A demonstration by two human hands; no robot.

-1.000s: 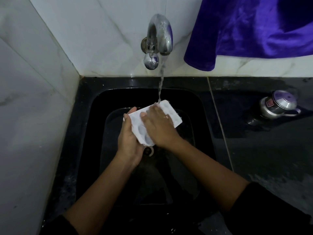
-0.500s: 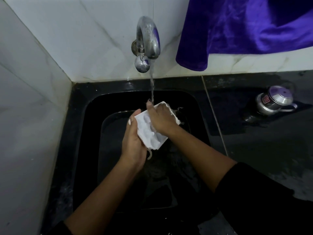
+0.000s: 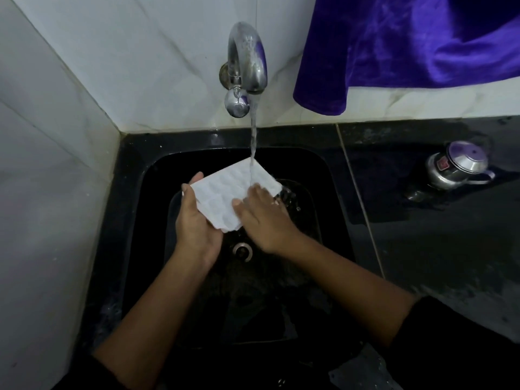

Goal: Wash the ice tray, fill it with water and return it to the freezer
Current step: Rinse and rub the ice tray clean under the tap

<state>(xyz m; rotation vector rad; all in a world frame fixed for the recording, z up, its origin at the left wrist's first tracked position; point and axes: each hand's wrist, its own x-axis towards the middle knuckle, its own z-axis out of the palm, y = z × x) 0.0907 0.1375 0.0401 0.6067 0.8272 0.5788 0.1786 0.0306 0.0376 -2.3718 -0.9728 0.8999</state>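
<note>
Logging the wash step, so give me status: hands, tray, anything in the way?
Left hand grips ice tray. Right hand presses flat on it. Tap stream hits tray over sink. Nothing blocking.

Reaches forward with both forearms bare below dark sleeves, cradles the ice tray (image 3: 222, 192) from beneath in the left hand (image 3: 194, 223), thumb and fingertips curled round its near end, and lays the right hand (image 3: 263, 218) palm-down on it, fingers fairly straight.
</note>
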